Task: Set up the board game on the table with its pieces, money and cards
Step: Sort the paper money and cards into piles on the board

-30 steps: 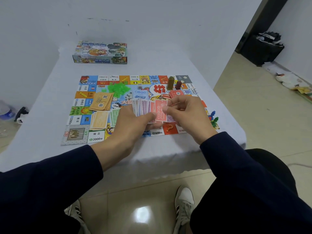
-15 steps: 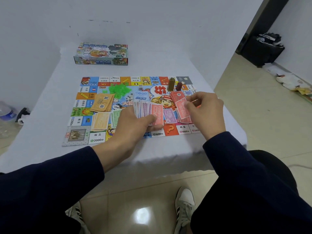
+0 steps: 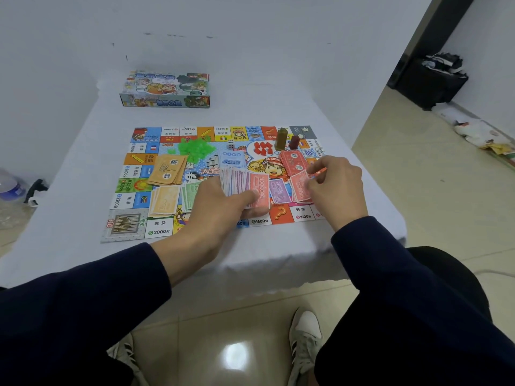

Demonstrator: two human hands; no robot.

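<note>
My left hand (image 3: 223, 207) grips a fanned stack of play money (image 3: 245, 182), thumb pressed across the near edge of the top red note, held just above the near middle of the game board (image 3: 131, 174), which lies flat on the cloth-covered bench (image 3: 69, 190). My right hand (image 3: 337, 188) has its fingers (image 3: 313, 185) curled on a red note at the pile of red notes (image 3: 299, 188) on the right side of the board; whether that note is fully laid down I cannot tell. A purple note (image 3: 278, 190) lies between the fan and the red pile. As I judge it, the step is sorting the money by colour into separate piles, and much of the fan is still to be dealt out. To do it well I should lay each note square on its own pile, keep the piles apart so colours do not mix, and hold the fan firmly so it does not spill over the board. Farther left lie the green notes (image 3: 192, 190), the yellow notes (image 3: 164, 201) and the tan cards (image 3: 167, 171), with green houses (image 3: 195, 149) beyond them. Two tokens (image 3: 281, 139) stand upright at the far right, beside the red cards (image 3: 294, 162). The game box (image 3: 167, 90) sits at the far end of the bench.
</note>
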